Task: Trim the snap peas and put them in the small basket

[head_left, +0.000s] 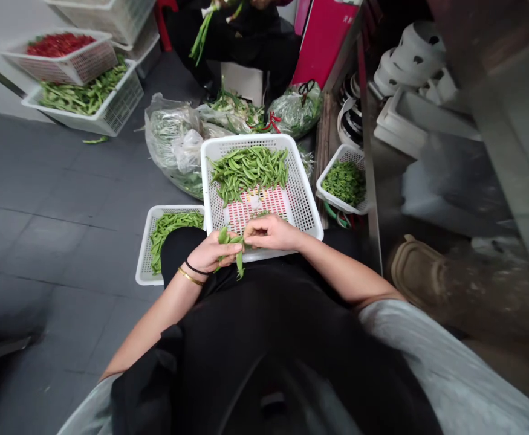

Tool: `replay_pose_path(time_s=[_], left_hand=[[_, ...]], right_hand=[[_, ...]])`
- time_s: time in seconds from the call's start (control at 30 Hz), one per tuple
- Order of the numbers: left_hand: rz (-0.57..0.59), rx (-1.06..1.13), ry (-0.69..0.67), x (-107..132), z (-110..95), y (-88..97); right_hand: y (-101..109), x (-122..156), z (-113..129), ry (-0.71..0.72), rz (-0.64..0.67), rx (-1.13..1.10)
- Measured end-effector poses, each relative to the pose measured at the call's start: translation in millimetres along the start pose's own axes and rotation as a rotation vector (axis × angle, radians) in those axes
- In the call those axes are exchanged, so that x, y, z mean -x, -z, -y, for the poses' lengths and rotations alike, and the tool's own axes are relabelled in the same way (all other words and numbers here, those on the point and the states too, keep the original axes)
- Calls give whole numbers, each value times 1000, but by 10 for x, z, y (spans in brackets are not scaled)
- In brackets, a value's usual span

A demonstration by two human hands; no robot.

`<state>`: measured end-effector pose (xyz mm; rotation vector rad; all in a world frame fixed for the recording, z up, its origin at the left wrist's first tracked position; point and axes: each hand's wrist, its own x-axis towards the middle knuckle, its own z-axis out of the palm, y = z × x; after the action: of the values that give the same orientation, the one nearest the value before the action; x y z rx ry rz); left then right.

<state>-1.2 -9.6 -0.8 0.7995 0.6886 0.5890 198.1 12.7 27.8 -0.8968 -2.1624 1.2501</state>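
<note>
Black clothing (264, 338) covers the person's lap, and the near rim of a white mesh basket (257, 140) sits against it, just behind the hands. The left hand (219, 252) is clenched around a few green bean pods (231, 240), with a gold bangle (190, 276) and a black band (196, 267) on its wrist. The right hand (271, 232) curls over from the other side, its fingertips (248, 239) pinching a pod. One pod runs crosswise between the hands, while another hangs down with its tip toward the lap.

A heap of pods (248, 172) lies at the basket's far end, pointing every way. A smaller basket of pods (144, 254) sits on the grey tile floor (42, 193) by the left forearm, and a basket of chopped greens (343, 181) stands to the right. Plastic bags of greens (173, 145) lie beyond. Farther off are baskets of red chillies (60, 45) and a seated co-worker's hand (214, 6) holding green stalks (201, 39).
</note>
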Motion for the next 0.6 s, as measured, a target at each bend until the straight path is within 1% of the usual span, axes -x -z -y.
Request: replay_pose_path(time_s=[0.07,0.13,0.23,0.33,0.4,0.43,0.47,0.5,0.53,0.6], left_hand=[[49,4,33,-1,7,7],[50,22,39,-14,19,4],[-28,56,15,-49,30,-37],[-136,88,-26,-85,37,-94],[-185,96,-48,-102,46,-109],[-206,88,-57,-108,52,-107],[-224,76,-62,-112,59,-97],[-234,66,-61,-118,65,-84],[-230,64,-49,-124,70,-69],[-183,103,-8,-146,75,-49]], right_hand=[[-2,16,-6,-80,23,-83],[-26,12,-23,-204,-1,-209],[-106,-29,-65,-345,-39,-431],[-202,-68,-128,-391,-138,-595],[-232,-66,-161,-416,-180,-645],[-231,-55,-167,-420,-172,-626],[-219,-40,-165,-404,-158,-559],[-201,-23,-154,-356,-150,-441],[-182,-8,-136,-277,-149,-286],[-157,7,-93,-79,-177,63]])
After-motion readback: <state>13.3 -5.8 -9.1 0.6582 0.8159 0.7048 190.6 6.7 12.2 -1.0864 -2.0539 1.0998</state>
